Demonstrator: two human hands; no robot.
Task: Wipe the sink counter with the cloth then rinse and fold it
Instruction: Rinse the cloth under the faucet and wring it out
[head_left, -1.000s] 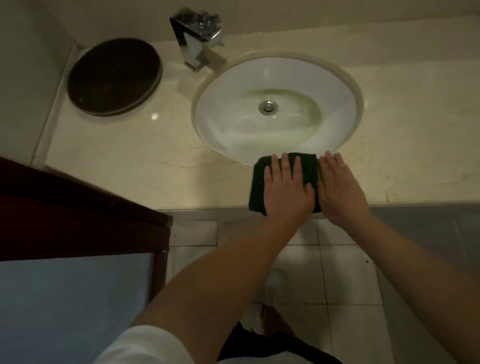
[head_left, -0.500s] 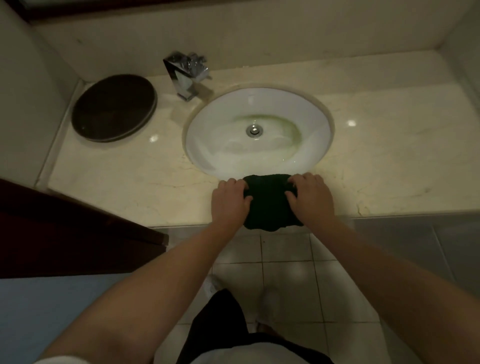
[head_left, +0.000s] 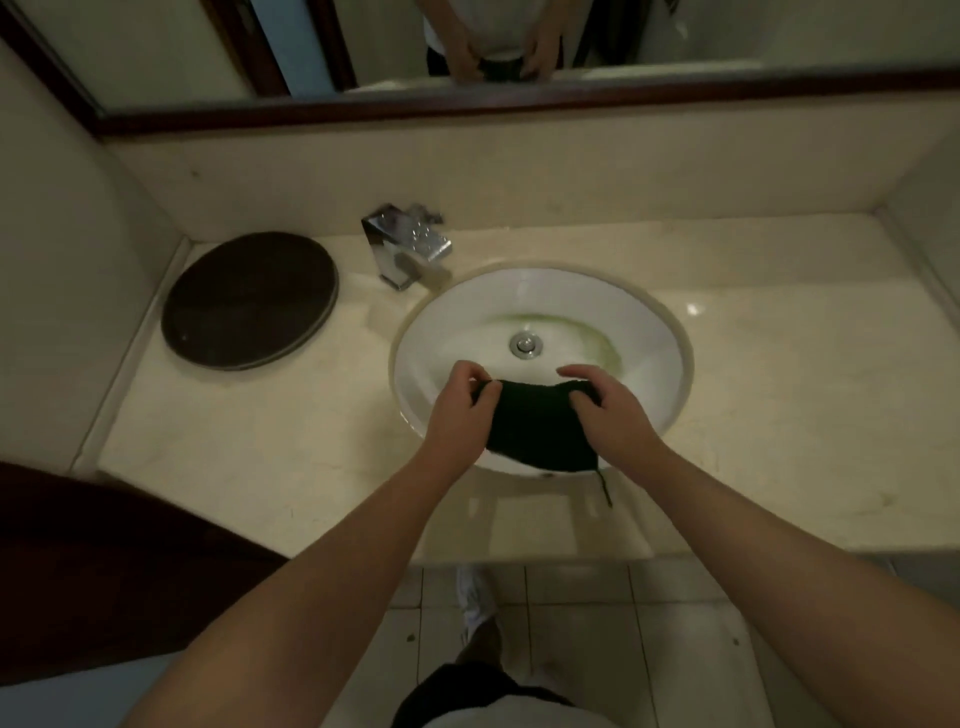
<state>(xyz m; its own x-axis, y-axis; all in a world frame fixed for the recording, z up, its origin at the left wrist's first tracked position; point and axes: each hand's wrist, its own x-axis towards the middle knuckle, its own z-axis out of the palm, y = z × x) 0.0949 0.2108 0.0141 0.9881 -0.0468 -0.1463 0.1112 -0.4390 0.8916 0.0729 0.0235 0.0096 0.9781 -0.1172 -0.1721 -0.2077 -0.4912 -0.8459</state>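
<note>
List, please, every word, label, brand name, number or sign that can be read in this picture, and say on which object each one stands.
None can be read in this view.
Faucet: only bright reflections on the chrome; no brand mark can be made out.
Dark cloth, held by the left hand and right hand: no tag or print visible.
Round dark lid, sink basin, counter: plain, no markings.

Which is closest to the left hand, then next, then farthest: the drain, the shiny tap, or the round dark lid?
From the left hand:
1. Drain, just up and right, in the basin.
2. Tap, farther up, behind the basin.
3. Round dark lid, far left on the counter.
</note>
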